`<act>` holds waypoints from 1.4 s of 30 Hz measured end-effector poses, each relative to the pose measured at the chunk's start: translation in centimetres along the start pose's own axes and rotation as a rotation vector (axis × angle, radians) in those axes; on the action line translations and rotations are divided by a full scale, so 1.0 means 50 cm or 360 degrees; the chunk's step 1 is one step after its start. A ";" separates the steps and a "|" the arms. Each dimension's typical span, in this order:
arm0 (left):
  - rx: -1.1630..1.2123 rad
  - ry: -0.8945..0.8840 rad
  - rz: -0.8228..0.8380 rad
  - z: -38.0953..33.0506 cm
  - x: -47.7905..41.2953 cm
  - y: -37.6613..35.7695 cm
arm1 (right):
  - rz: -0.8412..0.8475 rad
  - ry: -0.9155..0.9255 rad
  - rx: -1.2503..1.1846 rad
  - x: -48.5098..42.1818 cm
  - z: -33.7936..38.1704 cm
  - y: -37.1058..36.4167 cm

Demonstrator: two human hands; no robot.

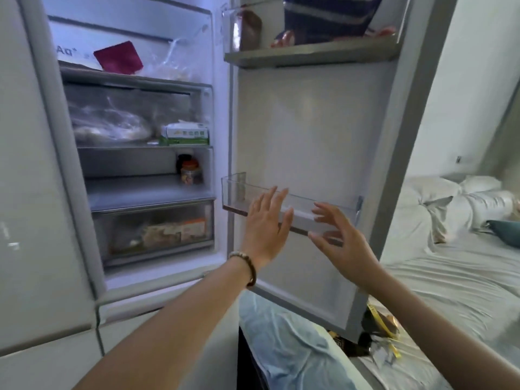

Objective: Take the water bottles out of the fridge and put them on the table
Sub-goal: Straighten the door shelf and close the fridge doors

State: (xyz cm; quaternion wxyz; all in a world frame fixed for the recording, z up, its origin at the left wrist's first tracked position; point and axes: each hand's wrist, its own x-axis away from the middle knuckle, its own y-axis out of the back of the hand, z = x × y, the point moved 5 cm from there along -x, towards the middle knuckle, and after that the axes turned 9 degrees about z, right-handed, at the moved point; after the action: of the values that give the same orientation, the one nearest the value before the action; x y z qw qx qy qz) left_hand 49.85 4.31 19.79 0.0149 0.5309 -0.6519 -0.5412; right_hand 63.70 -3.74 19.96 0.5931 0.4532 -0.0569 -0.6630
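The fridge point(140, 164) stands open, its door point(309, 130) swung out to the right. A clear door bin point(236, 190) low on the door holds nothing that I can see. My left hand point(266, 226), a bead bracelet on its wrist, is spread flat in front of that bin. My right hand point(340, 237) hovers just to the right of it, fingers apart and curled toward the bin's front. Neither hand holds anything. No water bottle shows in this view.
Fridge shelves carry a red packet point(118, 56), plastic bags point(112, 122), a green-and-white carton point(185, 135) and a jar point(191, 173). The upper door shelf point(309, 53) holds dark items. A bed with white bedding point(464, 263) lies to the right.
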 end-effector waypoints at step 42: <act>0.0582 0.0430 -0.0681 -0.036 0.197 0.297 | 0.0255 0.0329 -0.0767 -0.008 0.223 -0.179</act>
State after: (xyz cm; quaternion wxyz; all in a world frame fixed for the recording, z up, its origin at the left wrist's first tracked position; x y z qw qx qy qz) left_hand 36.59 -6.09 25.77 -0.1085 0.7170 -0.6041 -0.3304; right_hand 49.60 -5.95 21.18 0.7370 0.3583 0.1276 -0.5587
